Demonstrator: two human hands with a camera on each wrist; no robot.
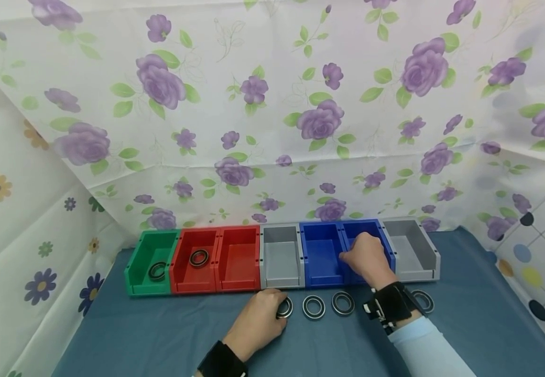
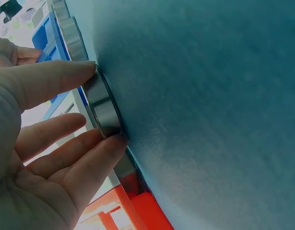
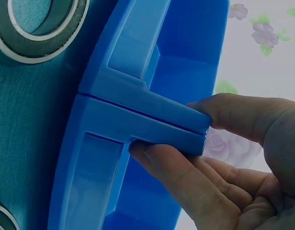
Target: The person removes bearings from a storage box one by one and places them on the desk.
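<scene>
My left hand (image 1: 259, 320) pinches a ball bearing (image 1: 287, 308) at its rim, low over the cloth in front of the grey bin (image 1: 281, 256). In the left wrist view thumb and fingertips meet the metal edge of that bearing (image 2: 105, 112). My right hand (image 1: 368, 257) is at the two blue bins (image 1: 322, 254). The right wrist view shows its thumb and fingers pinching the adjoining walls (image 3: 157, 117) of these bins from both sides. Two more bearings, one (image 1: 313, 298) beside the other (image 1: 343, 295), lie flat before the blue bins.
A green bin (image 1: 133, 285) at the left has a bearing (image 1: 156, 270) in it. One of two red bins (image 1: 178, 285) beside it holds another bearing (image 1: 199, 253). At the right end stands a second grey bin (image 1: 406, 251), with a bearing (image 1: 423, 297) in front. Flowered cloth (image 1: 272, 104) hangs behind.
</scene>
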